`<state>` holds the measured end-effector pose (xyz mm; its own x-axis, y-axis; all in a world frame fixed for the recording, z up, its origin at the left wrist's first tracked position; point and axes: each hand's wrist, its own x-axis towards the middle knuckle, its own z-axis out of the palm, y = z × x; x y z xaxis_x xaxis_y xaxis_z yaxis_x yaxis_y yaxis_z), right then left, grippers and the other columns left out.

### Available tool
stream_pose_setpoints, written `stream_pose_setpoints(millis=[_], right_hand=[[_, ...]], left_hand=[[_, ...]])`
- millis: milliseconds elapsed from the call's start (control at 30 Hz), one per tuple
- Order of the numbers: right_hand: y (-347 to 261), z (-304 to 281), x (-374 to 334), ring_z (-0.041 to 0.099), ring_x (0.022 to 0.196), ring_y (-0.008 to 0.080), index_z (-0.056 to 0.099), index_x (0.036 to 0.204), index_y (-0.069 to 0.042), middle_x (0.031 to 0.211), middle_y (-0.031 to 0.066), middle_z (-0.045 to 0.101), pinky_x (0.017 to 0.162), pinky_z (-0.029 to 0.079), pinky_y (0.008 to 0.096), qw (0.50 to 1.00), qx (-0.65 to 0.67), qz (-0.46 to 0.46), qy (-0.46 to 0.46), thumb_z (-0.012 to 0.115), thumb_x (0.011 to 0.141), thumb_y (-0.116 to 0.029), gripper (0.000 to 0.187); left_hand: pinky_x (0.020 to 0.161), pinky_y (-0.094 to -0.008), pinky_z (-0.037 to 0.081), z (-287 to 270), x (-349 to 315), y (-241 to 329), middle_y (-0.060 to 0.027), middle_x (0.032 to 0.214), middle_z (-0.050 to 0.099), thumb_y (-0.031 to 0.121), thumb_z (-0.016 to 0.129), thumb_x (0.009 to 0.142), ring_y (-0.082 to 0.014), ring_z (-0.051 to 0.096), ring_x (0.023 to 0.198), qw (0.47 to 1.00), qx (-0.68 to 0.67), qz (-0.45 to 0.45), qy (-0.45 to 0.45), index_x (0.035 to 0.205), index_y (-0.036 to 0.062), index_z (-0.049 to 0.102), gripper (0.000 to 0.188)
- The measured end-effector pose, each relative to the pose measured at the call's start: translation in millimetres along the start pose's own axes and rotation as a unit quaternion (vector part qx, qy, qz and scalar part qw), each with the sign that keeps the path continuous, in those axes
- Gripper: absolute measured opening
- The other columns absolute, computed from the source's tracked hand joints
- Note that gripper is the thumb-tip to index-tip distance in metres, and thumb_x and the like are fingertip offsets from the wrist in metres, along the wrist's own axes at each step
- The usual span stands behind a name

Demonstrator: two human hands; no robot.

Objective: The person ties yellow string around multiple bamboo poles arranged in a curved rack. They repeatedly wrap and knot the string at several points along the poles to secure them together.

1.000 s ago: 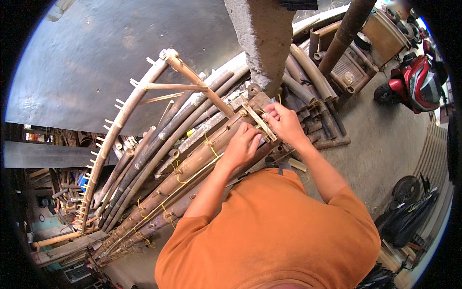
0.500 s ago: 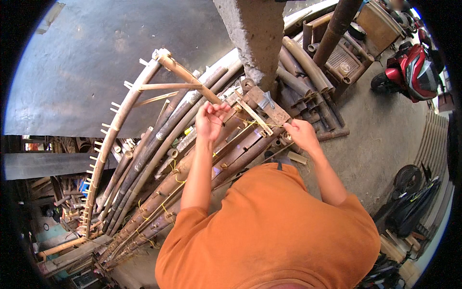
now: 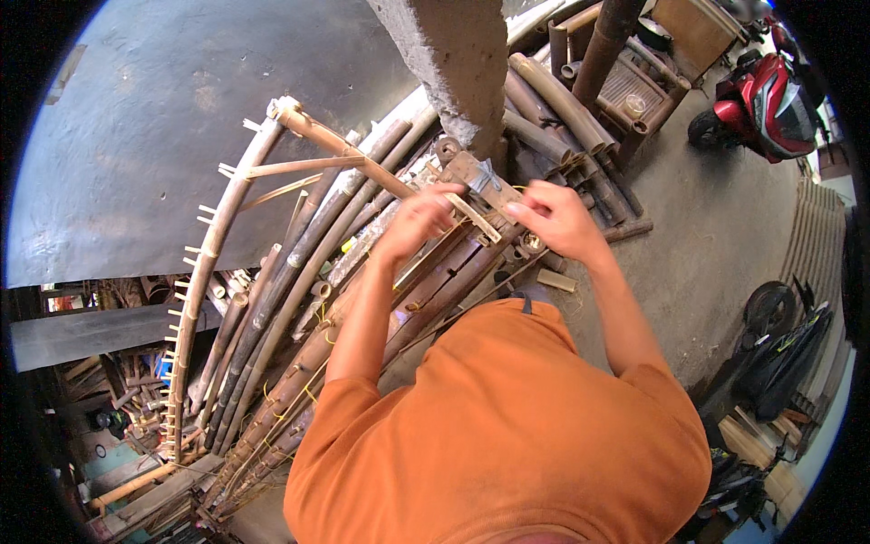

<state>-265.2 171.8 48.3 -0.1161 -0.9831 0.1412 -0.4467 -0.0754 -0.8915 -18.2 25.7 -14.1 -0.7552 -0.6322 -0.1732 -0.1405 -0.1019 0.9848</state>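
Note:
My left hand (image 3: 419, 225) is over the upper end of the brown bamboo poles (image 3: 367, 313), beside a short pale wooden strip (image 3: 474, 218). Its fingers look curled but are smeared by motion, so their grip cannot be read. Across from it, my right hand (image 3: 564, 222) is closed in a pinch at the edge of a worn wooden block (image 3: 483, 184). A bit of yellow string (image 3: 519, 189) shows by its fingertips. Grey-blue material lies on the block. More yellow ties (image 3: 328, 335) loop around the bamboo lower down.
A curved bamboo frame with pegs (image 3: 207, 240) stands at the left. Beyond the block rises a concrete pillar (image 3: 458, 63). Stacked bamboo poles (image 3: 562, 104) lie behind it. A red motorbike (image 3: 766, 109) is parked at the far right, near corrugated sheets (image 3: 811, 227).
My left hand has moved right and lower, toward the wooden block, its fingers now curled and blurred. My right hand has shifted slightly up and left. The whole view has also shifted.

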Motion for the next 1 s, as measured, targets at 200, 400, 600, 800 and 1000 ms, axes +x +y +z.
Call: stream_pose_setpoints(millis=[200, 400, 600, 800, 1000], right_hand=[[-5, 38, 61, 0.055, 0.075, 0.0091, 0.058, 0.122, -0.003, 0.106, 0.0058, 0.061, 0.071, 0.050, 0.0253, 0.973, 0.227, -0.023, 0.010, 0.054, 0.100, -0.006, 0.023], [60, 116, 37, 0.067, 0.086, 0.0254, 0.059, 0.132, -0.004, 0.116, 0.0219, 0.064, 0.077, 0.053, 0.0345, 0.987, -0.036, -0.058, -0.143, 0.063, 0.091, -0.008, 0.041], [22, 88, 51, 0.070, 0.086, 0.0316, 0.072, 0.106, -0.001, 0.097, 0.0188, 0.071, 0.077, 0.054, 0.0358, 0.995, -0.005, -0.082, -0.058, 0.064, 0.093, -0.010, 0.018], [43, 86, 61, 0.066, 0.082, 0.0109, 0.070, 0.106, 0.004, 0.087, 0.0073, 0.071, 0.072, 0.054, 0.0297, 0.955, 0.280, 0.058, -0.073, 0.060, 0.100, -0.013, 0.021], [58, 106, 59, 0.064, 0.088, 0.0254, 0.069, 0.087, -0.006, 0.085, 0.0076, 0.072, 0.086, 0.044, 0.0466, 0.974, -0.174, -0.076, -0.126, 0.067, 0.090, -0.019, 0.013]], left_hand=[[0.087, -0.0343, 0.051, 10, -19, 19, -0.0054, 0.090, 0.063, 0.032, 0.053, 0.105, -0.0166, 0.062, 0.087, 0.992, -0.122, 0.007, -0.023, 0.090, 0.0036, 0.062, 0.033], [0.089, -0.0340, 0.053, 10, -35, 26, -0.0072, 0.094, 0.065, 0.025, 0.050, 0.106, -0.0192, 0.065, 0.092, 0.929, -0.359, 0.044, 0.076, 0.085, 0.0041, 0.059, 0.031], [0.081, -0.0344, 0.053, -20, -33, 0, -0.0090, 0.098, 0.066, 0.042, 0.045, 0.107, -0.0186, 0.063, 0.082, 0.969, -0.024, 0.002, 0.246, 0.097, 0.0014, 0.065, 0.046], [0.057, -0.0266, 0.048, 27, -22, -37, -0.0060, 0.080, 0.064, 0.062, 0.032, 0.104, -0.0115, 0.056, 0.058, 0.973, -0.095, -0.204, 0.047, 0.121, 0.0069, 0.063, 0.066], [0.075, -0.0483, 0.052, 37, -28, -66, -0.0206, 0.087, 0.065, 0.028, 0.058, 0.099, -0.0464, 0.062, 0.076, 0.887, 0.420, 0.023, 0.190, 0.106, 0.0000, 0.067, 0.030]])
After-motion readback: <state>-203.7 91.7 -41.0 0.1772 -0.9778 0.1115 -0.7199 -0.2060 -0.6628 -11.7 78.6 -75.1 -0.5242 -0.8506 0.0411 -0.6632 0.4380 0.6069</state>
